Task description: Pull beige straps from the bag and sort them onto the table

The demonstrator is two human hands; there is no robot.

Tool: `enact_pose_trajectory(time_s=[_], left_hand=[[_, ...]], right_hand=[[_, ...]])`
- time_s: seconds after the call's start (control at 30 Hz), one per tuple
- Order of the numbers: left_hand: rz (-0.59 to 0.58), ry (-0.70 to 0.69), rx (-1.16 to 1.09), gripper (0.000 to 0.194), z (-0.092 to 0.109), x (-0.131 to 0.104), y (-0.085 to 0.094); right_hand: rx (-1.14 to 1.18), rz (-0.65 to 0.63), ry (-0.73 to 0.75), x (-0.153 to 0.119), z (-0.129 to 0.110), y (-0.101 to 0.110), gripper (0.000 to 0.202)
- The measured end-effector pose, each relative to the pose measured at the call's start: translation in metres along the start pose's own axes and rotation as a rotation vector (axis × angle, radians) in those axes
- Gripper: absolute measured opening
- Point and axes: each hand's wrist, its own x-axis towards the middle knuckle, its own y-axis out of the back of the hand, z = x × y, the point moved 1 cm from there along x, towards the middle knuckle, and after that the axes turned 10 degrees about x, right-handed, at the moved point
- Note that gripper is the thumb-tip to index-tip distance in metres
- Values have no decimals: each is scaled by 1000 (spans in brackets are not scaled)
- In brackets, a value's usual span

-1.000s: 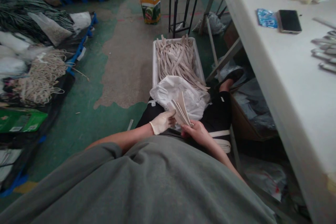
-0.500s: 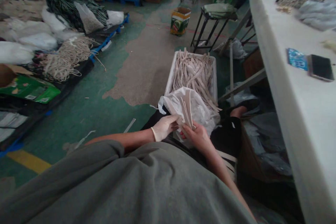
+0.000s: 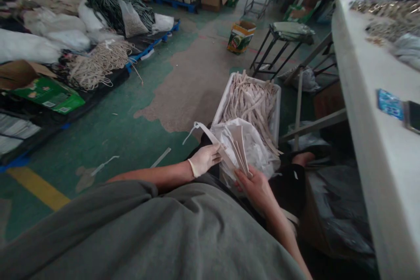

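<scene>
My left hand (image 3: 205, 160), in a pale thin glove, pinches a long whitish strip (image 3: 211, 134) whose far end is narrow and curled. The strip slants down toward my right hand (image 3: 256, 185), which is bare and closed around the lower ends of several folded beige strips (image 3: 242, 151). These folded strips fan upward from the fingers. Beneath both hands a crumpled white plastic bag (image 3: 262, 151) lies over my lap. Just beyond it stands a white plastic crate (image 3: 278, 107) heaped with loose beige strips (image 3: 251, 96).
To the right runs a long white table (image 3: 364, 96) with a blue packet (image 3: 390, 104) and a phone (image 3: 413, 117). A black-legged stool (image 3: 274, 48) and a printed carton (image 3: 241, 37) stand ahead. Bundled cords (image 3: 98, 65) lie on the left pallet.
A long strip now stretches from between my hands out past my left fingers. My right hand has shifted slightly right and down with the folded strips. The camera view has tilted and turned left.
</scene>
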Motion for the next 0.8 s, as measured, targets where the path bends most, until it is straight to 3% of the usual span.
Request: enact_pose_trajectory(time_s=[0.17,0.3,0.5,0.67,0.8], left_hand=[[-139,48,43,31,-10,-2,-11],[-15,-25,3,27,-1,4,-9],[-152,38,66,35,-11,2,-13],[-44,-36,41,35,-11,3,-13],[-191,31,87,41,-16,2,-16]], right_hand=[[-36,93,37,7,2,-3,35],[-88,59,10,3,3,3,36],[-122,116,50,5,-1,1,36],[-94,92,21,5,2,2,39],[-125,133,40,6,0,2,40]])
